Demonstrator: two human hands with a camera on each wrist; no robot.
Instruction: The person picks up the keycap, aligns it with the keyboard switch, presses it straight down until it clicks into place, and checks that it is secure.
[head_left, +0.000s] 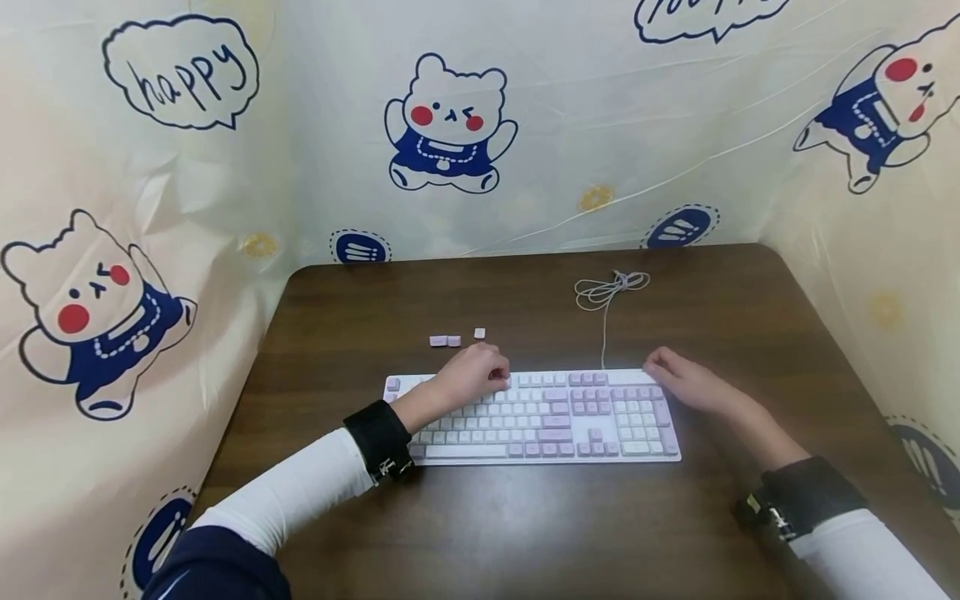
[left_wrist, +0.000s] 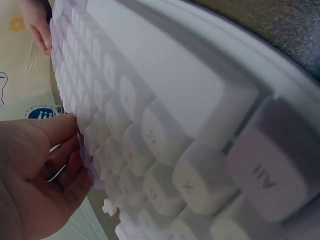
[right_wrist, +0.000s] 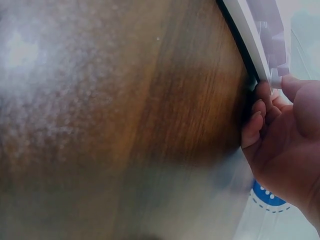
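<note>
A white and lilac keyboard point(head_left: 577, 425) lies on the brown table. My left hand point(head_left: 471, 373) is over its back rows, thumb and fingers bent together in a pinch at a keycap in the top row. The left wrist view shows the left hand point(left_wrist: 45, 170) with its fingertips against lilac keycaps point(left_wrist: 85, 152), and the keycap it pinches is mostly hidden. My right hand point(head_left: 682, 379) grips the keyboard's back right corner. In the right wrist view, the right hand point(right_wrist: 280, 125) has its thumb above and its fingers curled under the edge.
Beyond the keyboard lie two lilac keycaps point(head_left: 445, 341) side by side and a white keycap point(head_left: 480, 333). A bundled white cable point(head_left: 611, 289) runs from the keyboard's back edge. Printed curtains point(head_left: 450, 225) hang around the back and sides of the table point(head_left: 480, 533).
</note>
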